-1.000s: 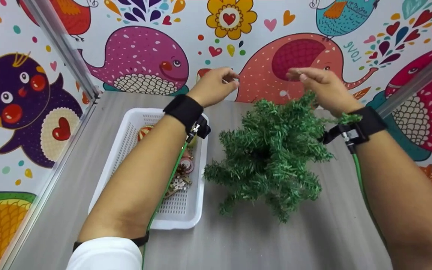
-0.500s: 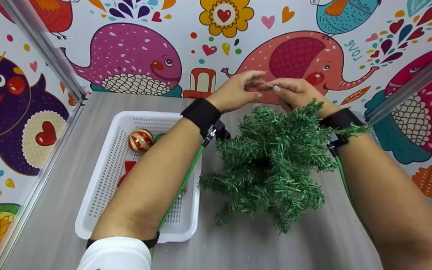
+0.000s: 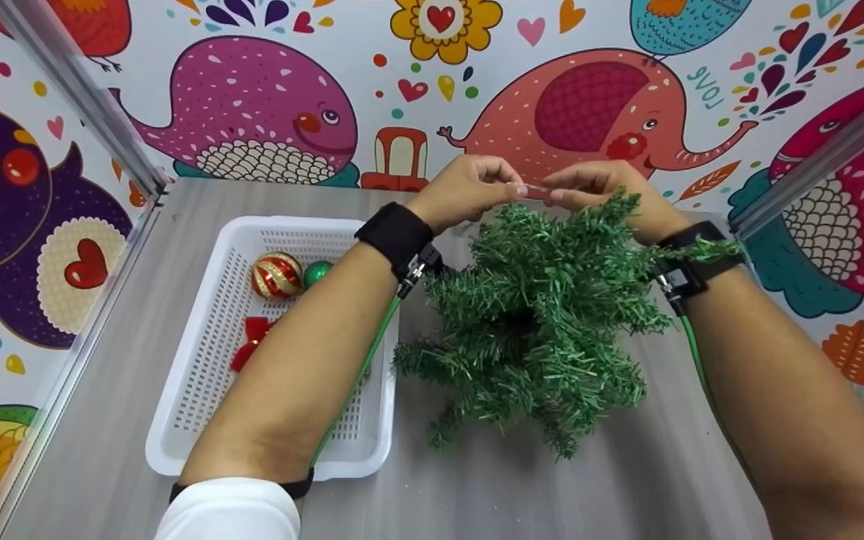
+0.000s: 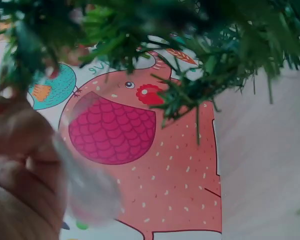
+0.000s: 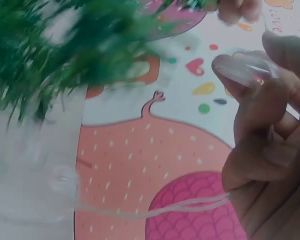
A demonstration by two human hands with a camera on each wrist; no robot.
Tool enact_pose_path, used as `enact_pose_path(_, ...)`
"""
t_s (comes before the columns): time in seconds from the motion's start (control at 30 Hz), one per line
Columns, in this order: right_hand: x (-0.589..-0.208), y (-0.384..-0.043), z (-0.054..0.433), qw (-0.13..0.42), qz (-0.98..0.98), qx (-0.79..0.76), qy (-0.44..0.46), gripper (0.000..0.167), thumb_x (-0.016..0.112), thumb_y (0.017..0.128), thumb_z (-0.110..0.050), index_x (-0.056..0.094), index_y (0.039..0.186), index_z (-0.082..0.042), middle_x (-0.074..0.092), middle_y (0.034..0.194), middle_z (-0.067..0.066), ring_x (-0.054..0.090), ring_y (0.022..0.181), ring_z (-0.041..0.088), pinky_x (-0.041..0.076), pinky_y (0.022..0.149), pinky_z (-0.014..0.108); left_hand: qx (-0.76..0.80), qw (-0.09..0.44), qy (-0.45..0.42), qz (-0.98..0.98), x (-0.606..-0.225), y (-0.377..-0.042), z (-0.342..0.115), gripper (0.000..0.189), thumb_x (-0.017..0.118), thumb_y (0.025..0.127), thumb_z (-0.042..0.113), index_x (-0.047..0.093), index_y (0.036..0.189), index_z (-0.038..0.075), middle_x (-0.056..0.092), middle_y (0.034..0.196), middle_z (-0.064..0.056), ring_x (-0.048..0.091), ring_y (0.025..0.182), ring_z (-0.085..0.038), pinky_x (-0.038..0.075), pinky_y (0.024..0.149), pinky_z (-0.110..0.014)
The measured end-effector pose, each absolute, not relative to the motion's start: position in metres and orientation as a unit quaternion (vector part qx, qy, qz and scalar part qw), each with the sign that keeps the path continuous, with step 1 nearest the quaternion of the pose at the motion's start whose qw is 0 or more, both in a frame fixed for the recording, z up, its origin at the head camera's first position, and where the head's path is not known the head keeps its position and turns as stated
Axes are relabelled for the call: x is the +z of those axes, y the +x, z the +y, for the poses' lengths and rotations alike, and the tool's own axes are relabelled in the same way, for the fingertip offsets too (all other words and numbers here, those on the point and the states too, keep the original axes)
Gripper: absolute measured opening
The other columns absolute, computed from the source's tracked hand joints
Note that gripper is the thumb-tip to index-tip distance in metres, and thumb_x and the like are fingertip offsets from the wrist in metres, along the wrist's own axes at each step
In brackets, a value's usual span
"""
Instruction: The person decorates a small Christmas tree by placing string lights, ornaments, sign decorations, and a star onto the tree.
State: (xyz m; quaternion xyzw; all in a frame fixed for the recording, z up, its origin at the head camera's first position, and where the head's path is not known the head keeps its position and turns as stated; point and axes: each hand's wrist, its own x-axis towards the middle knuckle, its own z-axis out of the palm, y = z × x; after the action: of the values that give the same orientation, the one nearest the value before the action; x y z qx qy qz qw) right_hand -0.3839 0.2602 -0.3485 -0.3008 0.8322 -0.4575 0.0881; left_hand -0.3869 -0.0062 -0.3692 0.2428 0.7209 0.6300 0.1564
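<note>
In the head view, my left hand [image 3: 469, 191] and right hand [image 3: 608, 191] face each other just behind the top of a small artificial Christmas tree [image 3: 544, 330]. Between their fingertips runs a thin clear string [image 3: 537, 187], pinched by both hands. The right wrist view gives a closer look: a see-through bulb-like piece [image 5: 245, 69] lies between my right fingers, and the clear cord [image 5: 185, 205] trails away from that hand. A blurred clear piece [image 4: 95, 195] hangs beside my left hand in the left wrist view. Tree branches cross the top of both wrist views.
A white perforated basket [image 3: 342, 471] stands left of the tree, partly under my left forearm. In it lie a red-and-gold bauble [image 3: 276, 275], a green bauble [image 3: 317, 273] and a red bow [image 3: 254, 341]. A patterned wall [image 3: 417, 135] rises close behind my hands.
My hands, apart one second ago, have come together behind the treetop. The left hand moved right and now pinches the clear string; the right hand moved left.
</note>
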Motion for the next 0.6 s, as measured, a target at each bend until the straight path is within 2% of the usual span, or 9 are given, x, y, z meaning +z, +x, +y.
enact_pose_path(0.1,-0.354,-0.38,0.27,0.073,0.86,-0.405,-0.303,0.029,0.066,0.101,-0.009,0.071,0.129,-0.001,0.077,0.11,0.012,0.071,0.092,0.002,0.058,0.078,0.015,0.628,0.148,0.25,0.722,-0.37,-0.386,-0.011,0.016,0.068,0.101,0.026,0.072,0.1,0.01,0.051,0.073,0.006,0.036,0.055,-0.01,0.032,0.053,-0.024)
enact_pose_path(0.13,-0.355,-0.378,0.274,0.066,0.871,-0.386,-0.297,0.028,0.067,0.1,-0.008,0.072,0.127,-0.002,0.077,0.109,0.014,0.07,0.092,-0.001,0.057,0.079,0.014,0.629,0.141,0.248,0.723,-0.371,-0.385,-0.011,0.016,0.068,0.1,0.026,0.072,0.1,0.01,0.053,0.074,0.007,0.038,0.058,-0.01,0.033,0.056,-0.025)
enact_pose_path(0.2,-0.36,-0.377,0.284,0.042,0.885,-0.358,-0.296,0.026,0.067,0.097,0.0,0.074,0.123,-0.001,0.077,0.109,0.004,0.065,0.095,-0.007,0.053,0.082,0.01,0.637,0.126,0.235,0.723,-0.374,-0.385,-0.013,0.015,0.067,0.101,0.025,0.072,0.099,0.011,0.055,0.078,0.006,0.04,0.064,-0.011,0.035,0.062,-0.026)
enact_pose_path(0.3,-0.368,-0.374,0.301,0.008,0.893,-0.347,-0.286,0.027,0.062,0.092,0.011,0.077,0.111,0.0,0.073,0.097,-0.016,0.057,0.083,-0.008,0.046,0.074,0.01,0.645,0.112,0.213,0.725,-0.379,-0.386,-0.016,0.013,0.067,0.101,0.024,0.071,0.098,0.013,0.059,0.084,0.005,0.046,0.076,-0.012,0.038,0.072,-0.027)
enact_pose_path(0.37,-0.374,-0.373,0.314,-0.007,0.888,-0.362,-0.284,0.03,0.059,0.09,0.015,0.077,0.108,-0.001,0.068,0.091,-0.024,0.053,0.075,-0.002,0.042,0.068,0.014,0.644,0.112,0.206,0.729,-0.382,-0.386,-0.016,0.015,0.066,0.102,0.024,0.071,0.099,0.011,0.058,0.085,0.004,0.044,0.077,-0.013,0.037,0.072,-0.028)
enact_pose_path(0.43,-0.376,-0.37,0.323,-0.014,0.889,-0.367,-0.275,0.021,0.06,0.094,0.01,0.077,0.1,-0.002,0.065,0.082,-0.02,0.049,0.067,0.003,0.039,0.062,0.019,0.642,0.112,0.203,0.731,-0.385,-0.386,-0.016,0.016,0.065,0.103,0.024,0.072,0.1,0.009,0.058,0.085,0.005,0.044,0.077,-0.012,0.036,0.072,-0.027)
enact_pose_path(0.5,-0.377,-0.367,0.332,-0.006,0.893,-0.373,-0.252,0.012,0.064,0.099,-0.001,0.076,0.102,-0.002,0.067,0.084,-0.018,0.054,0.067,0.003,0.043,0.059,0.018,0.644,0.11,0.2,0.73,-0.387,-0.385,-0.016,0.017,0.065,0.103,0.023,0.072,0.101,0.008,0.057,0.083,0.005,0.04,0.071,-0.012,0.034,0.069,-0.027)
enact_pose_path(0.6,-0.376,-0.361,0.343,0.002,0.907,-0.367,-0.208,0.014,0.065,0.102,-0.012,0.075,0.105,-0.003,0.068,0.086,-0.018,0.06,0.07,0.004,0.048,0.055,0.019,0.666,0.099,0.188,0.715,-0.391,-0.387,-0.017,0.015,0.064,0.104,0.02,0.071,0.097,0.009,0.052,0.076,0.006,0.036,0.064,-0.011,0.031,0.064,-0.026)
